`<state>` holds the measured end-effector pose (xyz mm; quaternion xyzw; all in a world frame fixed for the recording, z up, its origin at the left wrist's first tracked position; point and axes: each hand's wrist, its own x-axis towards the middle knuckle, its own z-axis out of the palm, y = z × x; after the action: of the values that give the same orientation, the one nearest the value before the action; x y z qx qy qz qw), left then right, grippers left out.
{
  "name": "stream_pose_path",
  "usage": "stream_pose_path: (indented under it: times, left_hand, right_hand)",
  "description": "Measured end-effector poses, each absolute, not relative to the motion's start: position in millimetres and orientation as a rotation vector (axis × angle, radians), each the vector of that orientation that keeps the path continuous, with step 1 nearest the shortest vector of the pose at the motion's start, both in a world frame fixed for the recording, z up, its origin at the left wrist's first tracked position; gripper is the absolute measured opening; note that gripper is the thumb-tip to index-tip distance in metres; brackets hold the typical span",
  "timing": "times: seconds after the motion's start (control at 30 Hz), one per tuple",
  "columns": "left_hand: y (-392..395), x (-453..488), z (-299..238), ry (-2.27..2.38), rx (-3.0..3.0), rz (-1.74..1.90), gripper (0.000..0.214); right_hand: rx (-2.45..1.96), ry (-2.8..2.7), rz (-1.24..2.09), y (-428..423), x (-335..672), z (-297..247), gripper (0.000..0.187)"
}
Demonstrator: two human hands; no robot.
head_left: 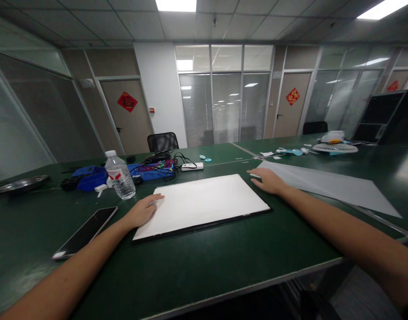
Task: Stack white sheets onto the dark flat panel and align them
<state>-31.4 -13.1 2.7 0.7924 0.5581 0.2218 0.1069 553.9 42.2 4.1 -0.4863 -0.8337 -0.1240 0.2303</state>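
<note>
A flat white panel with a thin black edge (204, 202) lies on the green table (204, 266) in front of me. My left hand (142, 211) rests on the panel's left edge, fingers stretched out flat. My right hand (268, 180) lies at the panel's far right corner, fingers extended and flat, touching both the panel and a grey translucent sheet (326, 184) beside it. Neither hand holds anything.
A dark phone (85, 231) lies left of the panel. A clear water bottle (120, 175) stands behind it, with blue trays and tangled cables (150, 169), a white power strip (192, 166), a metal dish (19, 184) far left, and small parts plus a white fan (335, 146) far right.
</note>
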Motion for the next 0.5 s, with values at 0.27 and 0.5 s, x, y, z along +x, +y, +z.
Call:
stream_pose_path:
  times: [0.27,0.5]
  left_hand:
    - [-13,-31,-1,1.654,2.384,0.622,0.071]
    - [-10,-32,-4,1.657,2.446,0.567,0.069]
  right_hand:
    - [-2.205,-1.971,-0.181,68,625,-12,0.07]
    - [-2.174,-2.048,-0.236,70,618,-10,0.051]
